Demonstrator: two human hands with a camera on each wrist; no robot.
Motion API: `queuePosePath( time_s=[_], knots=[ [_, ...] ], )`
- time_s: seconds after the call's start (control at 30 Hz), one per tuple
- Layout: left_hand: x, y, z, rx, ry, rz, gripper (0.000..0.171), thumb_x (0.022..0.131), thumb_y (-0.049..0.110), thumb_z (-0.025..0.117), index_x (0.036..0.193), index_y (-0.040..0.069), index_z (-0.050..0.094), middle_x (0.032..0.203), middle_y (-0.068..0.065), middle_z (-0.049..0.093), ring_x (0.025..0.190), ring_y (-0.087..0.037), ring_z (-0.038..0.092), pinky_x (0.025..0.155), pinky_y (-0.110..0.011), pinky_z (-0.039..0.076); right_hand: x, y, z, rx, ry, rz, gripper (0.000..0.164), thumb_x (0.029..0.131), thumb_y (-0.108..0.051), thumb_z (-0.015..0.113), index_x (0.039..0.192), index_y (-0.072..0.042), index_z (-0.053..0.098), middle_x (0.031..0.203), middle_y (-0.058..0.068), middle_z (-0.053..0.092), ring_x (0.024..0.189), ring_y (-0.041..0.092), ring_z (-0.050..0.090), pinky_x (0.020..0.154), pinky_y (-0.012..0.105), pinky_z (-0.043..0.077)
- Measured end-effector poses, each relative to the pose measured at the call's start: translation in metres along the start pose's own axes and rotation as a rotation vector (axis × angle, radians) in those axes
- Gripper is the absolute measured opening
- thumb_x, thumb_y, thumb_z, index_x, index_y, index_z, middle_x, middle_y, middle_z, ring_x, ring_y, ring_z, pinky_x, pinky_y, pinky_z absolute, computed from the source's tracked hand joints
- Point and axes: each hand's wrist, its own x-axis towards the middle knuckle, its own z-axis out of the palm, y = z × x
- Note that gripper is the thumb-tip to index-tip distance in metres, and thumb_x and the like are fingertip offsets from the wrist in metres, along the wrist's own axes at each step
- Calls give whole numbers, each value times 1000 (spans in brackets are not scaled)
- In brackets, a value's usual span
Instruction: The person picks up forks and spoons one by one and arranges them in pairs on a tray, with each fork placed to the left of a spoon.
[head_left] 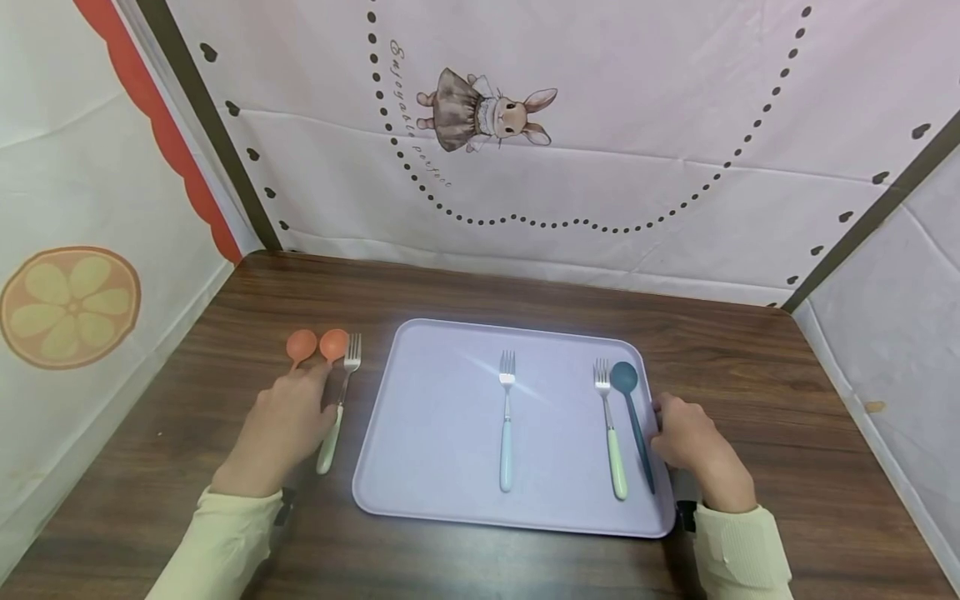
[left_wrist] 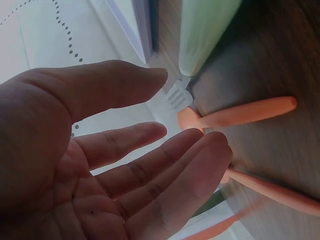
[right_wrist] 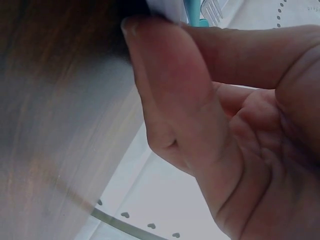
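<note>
My left hand point(head_left: 281, 425) hovers with loosely extended fingers over two orange spoons point(head_left: 302, 343), left of the tray. Thumb and fingers are apart in the left wrist view, nothing between them, with an orange spoon handle point(left_wrist: 250, 113) just beyond the fingertips. Beside that hand lies a fork with a pale green handle point(head_left: 328, 442). At the right rim of the lavender tray point(head_left: 435, 417), my right hand point(head_left: 693, 437) pinches the edge between thumb and fingers. On the tray lie a light-blue-handled fork point(head_left: 506, 454), a green-handled fork point(head_left: 616, 467) and a dark teal spoon point(head_left: 624, 377).
The brown wooden table point(head_left: 787, 433) extends around the tray. A printed cloth wall point(head_left: 637, 108) with a rabbit picture rises behind the far edge. Further cloth walls point(head_left: 60, 192) stand to the left and right.
</note>
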Motion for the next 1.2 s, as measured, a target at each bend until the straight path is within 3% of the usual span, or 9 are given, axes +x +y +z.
queuePosePath(
  time_s=[0.2,0.37,0.8,1.07,1.2],
  knots=[
    [-1,-4,4,8,15,6,24,79,-1,70,99,-3,56,94,-27,62,83,-55,62,63,-68,45,0,-1,-1,7,-6,11,45,88,5,64,128,18,48,95,25,63,76,29,63,61,41,55],
    [-1,-6,7,16,16,5,20,79,-2,70,93,-5,58,87,-27,62,76,-54,62,59,-67,45,0,-1,0,9,-11,24,45,88,5,64,128,18,48,95,25,63,76,29,62,62,41,55],
    [4,-15,13,31,-62,-54,6,82,-6,55,78,-4,53,68,-25,56,61,-49,59,52,-62,44,0,-1,0,7,-9,30,46,89,5,64,129,18,47,95,25,63,76,28,62,60,39,55],
    [4,-13,12,28,-61,-92,5,77,-6,55,77,-3,51,66,-25,54,60,-51,57,50,-62,43,2,-1,0,7,-19,45,46,89,4,63,130,18,47,93,24,62,74,28,62,59,38,54],
    [3,-11,8,17,-37,-93,4,77,-6,54,77,-3,51,64,-20,52,56,-47,56,47,-61,42,3,-1,0,8,-13,38,46,89,4,63,130,17,47,93,24,62,75,29,62,59,39,54]
  ],
)
